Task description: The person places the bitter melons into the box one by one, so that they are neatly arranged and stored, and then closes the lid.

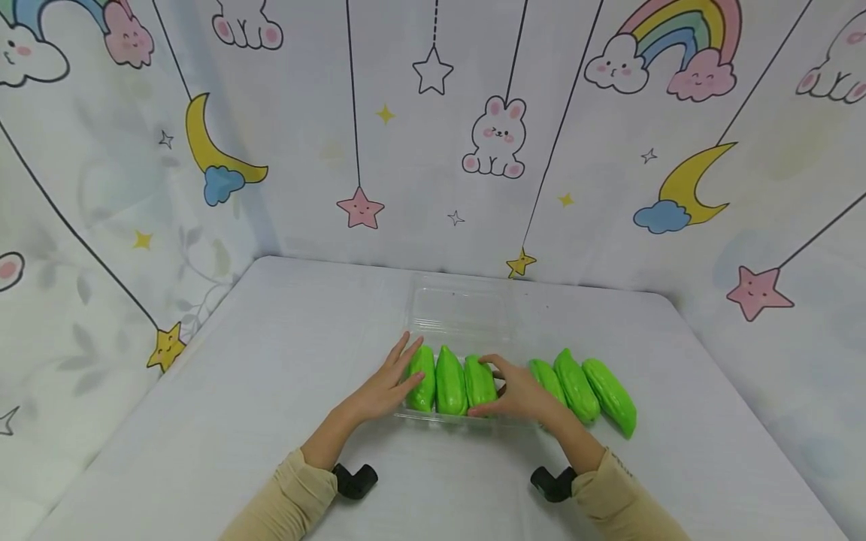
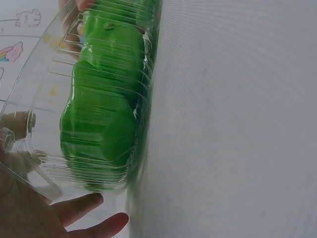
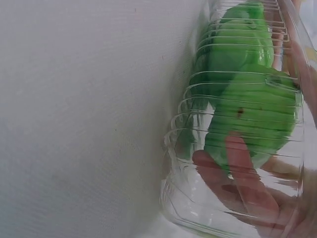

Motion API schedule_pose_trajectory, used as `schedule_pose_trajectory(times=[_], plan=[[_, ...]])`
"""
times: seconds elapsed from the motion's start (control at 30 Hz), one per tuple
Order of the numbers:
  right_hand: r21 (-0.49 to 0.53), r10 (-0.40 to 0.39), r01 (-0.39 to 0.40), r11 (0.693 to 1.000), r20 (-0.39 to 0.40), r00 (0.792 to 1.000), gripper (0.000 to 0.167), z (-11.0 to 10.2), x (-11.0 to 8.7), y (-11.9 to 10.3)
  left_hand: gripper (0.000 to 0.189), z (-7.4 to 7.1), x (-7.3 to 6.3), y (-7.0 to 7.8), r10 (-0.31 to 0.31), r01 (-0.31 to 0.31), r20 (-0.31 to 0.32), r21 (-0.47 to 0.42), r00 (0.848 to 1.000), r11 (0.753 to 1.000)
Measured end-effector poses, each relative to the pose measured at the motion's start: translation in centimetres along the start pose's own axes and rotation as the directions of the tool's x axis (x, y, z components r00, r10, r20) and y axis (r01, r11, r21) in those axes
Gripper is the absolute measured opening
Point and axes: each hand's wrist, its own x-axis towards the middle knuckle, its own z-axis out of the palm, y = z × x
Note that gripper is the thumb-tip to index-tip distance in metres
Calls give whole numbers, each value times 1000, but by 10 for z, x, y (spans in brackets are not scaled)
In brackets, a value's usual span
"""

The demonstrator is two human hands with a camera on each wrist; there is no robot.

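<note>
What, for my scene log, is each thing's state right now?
Box: open, partly filled
Lid: open, lying behind the box
Boxed pieces: three, green, side by side
Loose pieces: three, green, outside, right of the box
Left hand: fingers extended, at the box's left end
Right hand: grips the rightmost boxed piece

In the 3 views, no text, label, brand or number can be read. On the cuff of the right sleeve (image 1: 625,496) there are small dark marks (image 1: 622,463), but they are too small to tell whether they are letters. The wall cloth (image 1: 433,150) carries only drawings, and on the clear container (image 3: 193,210) and the green pieces (image 1: 451,383) no writing is legible.
</note>
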Motion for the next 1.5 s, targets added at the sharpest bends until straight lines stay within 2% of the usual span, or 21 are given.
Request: schedule_pose_trajectory(times=[0.27,0.93,1.5], plan=[[6,21,-21,1000,9,1000,92,-2,1,0,59,1,2,-1,5,-5,-8,12,1000,1000],[-3,-24,24,1000,1,1000,89,-2,1,-1,59,0,1,0,-6,6,-2,3,1000,1000],[56,54,-52,997,-47,997,90,-8,-4,-6,59,1,2,-1,-1,1,-2,3,1000,1000]])
